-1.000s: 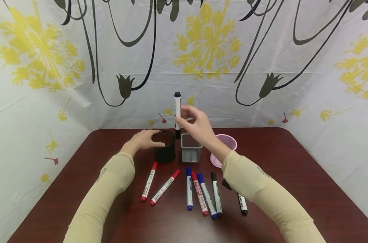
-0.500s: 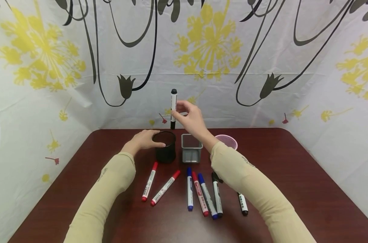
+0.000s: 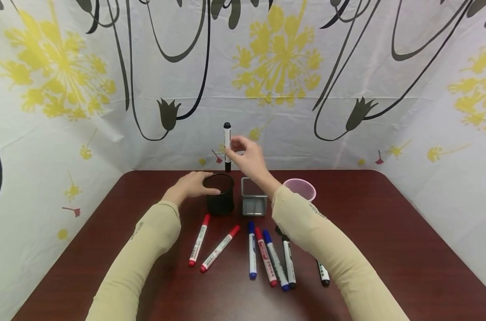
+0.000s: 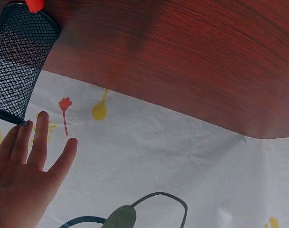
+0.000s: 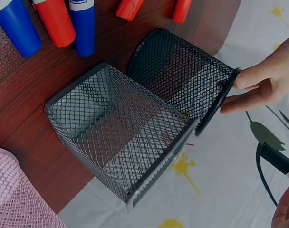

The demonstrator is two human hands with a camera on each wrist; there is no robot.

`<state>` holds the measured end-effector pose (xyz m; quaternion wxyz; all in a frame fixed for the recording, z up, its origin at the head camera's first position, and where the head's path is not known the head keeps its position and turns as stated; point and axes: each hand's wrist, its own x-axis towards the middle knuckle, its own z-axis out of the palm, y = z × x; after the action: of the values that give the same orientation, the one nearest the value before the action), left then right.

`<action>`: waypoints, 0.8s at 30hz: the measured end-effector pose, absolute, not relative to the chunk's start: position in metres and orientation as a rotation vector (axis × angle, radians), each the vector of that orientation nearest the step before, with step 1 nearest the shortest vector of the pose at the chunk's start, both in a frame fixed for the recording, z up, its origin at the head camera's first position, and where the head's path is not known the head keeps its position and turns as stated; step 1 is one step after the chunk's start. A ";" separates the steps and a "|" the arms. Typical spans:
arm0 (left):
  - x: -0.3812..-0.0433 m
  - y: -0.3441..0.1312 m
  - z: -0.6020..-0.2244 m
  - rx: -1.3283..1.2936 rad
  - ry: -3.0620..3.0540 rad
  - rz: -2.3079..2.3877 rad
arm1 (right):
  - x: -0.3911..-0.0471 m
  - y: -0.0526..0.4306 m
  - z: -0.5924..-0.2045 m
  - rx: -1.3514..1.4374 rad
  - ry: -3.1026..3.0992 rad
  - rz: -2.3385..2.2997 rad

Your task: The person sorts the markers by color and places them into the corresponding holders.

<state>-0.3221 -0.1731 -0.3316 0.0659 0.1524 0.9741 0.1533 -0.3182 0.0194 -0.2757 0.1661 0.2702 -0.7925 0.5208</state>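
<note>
A whiteboard marker (image 3: 227, 142) with black ends stands upright in the air, pinched by my right hand (image 3: 248, 157). Its lower end is above and slightly right of the round black mesh pen cup (image 3: 220, 203). My left hand (image 3: 191, 184) rests at that cup's rim, thumb in front and fingers toward the back; in the left wrist view the left hand (image 4: 25, 175) shows straight, spread fingers by the rim. In the right wrist view, the marker (image 5: 276, 159) appears at the right edge, with only fingertips of the right hand (image 5: 286, 209) in sight.
Right of the black cup stands a square grey mesh holder (image 3: 254, 206), then a pink mesh cup (image 3: 300, 189) partly behind the right sleeve. Several red, blue and black markers lie on the dark red table (image 3: 166, 285) in front. A patterned cloth (image 3: 287, 147) hangs behind.
My right hand has moved left with the marker, from between the two holders to above the black cup; it rose, then lowered slightly. The left hand stays at the cup's rim.
</note>
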 end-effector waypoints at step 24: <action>-0.323 -0.173 -0.332 0.503 2.959 0.446 | -0.328 0.007 -0.318 0.801 -2.338 1.441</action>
<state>-0.3229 -0.1735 -0.3322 0.0538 0.1655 0.9737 0.1468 -0.3276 0.0065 -0.3180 0.1397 0.2773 -0.8092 0.4988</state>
